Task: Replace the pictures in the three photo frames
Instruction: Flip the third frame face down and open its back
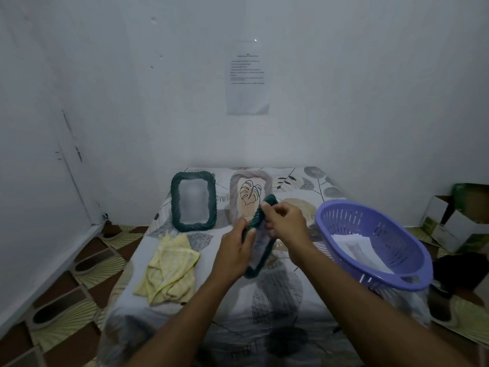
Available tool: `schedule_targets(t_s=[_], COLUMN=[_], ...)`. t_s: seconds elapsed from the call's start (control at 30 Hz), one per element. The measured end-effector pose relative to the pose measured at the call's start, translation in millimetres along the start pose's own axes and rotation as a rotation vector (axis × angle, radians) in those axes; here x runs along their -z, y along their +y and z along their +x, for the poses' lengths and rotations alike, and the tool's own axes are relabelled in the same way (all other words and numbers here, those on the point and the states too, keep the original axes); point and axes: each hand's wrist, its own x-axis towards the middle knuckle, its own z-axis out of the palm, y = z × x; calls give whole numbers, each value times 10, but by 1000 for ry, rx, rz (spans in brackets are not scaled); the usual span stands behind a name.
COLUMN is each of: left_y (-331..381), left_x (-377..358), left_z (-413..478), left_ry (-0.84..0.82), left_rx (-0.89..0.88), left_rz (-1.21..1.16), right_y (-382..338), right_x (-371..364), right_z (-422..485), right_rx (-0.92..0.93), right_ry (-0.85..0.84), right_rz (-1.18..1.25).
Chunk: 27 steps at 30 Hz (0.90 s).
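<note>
Gripping a dark green frame (260, 234) edge-on over the patterned tablecloth (211, 308), the left hand (234, 251) had its fingers wrapped round the near side while the right hand (285, 221) pinched the upper rim, thumb and fingertips closed on it, likely tilted that way to get at the back or slide a picture out. Just left lay a crumpled yellow cloth (169, 266), probably there for wiping glass. At right sat the purple basket (391, 229), loose paper sheets inside, perhaps the replacement pictures. Farther back, two more frames stood propped near the wall: another green frame (194, 202), its picture blurred, and a pale frame (251, 186) showing a leaf drawing.
</note>
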Motion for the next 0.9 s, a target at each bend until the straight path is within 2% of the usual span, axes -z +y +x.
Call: schedule_targets(t_s=[0.13,0.23,0.33,0.43,0.5,0.57,0.77,0.9], left_y=[55,12,-54,-154,-195,-198,-190,-258], left_x=[8,55,126,200,255,274,204,168], left_z=[-41,-31,38,150,197,219,191,154], left_ry=[-65,-157,-72,-6,-57,-63,242,347], left_rx=[-100,-54,7,157,318,378,312,284], left_rz=[66,-12,10,76,-63,-215,-169,-134], right_y=[-94,-142,-112,-40,10,64,238,339], right_x=[-15,75,197,274,291,281,141,51], right_z=[21,26,56,61,42,7,-142,-209], right_rx=[-87,-89,-95,-105,-99,-79,-104,-87], right_ry=[70,69,33,1,1,-16,18,45], right_rz=[162,162,199,251,265,274,381,371])
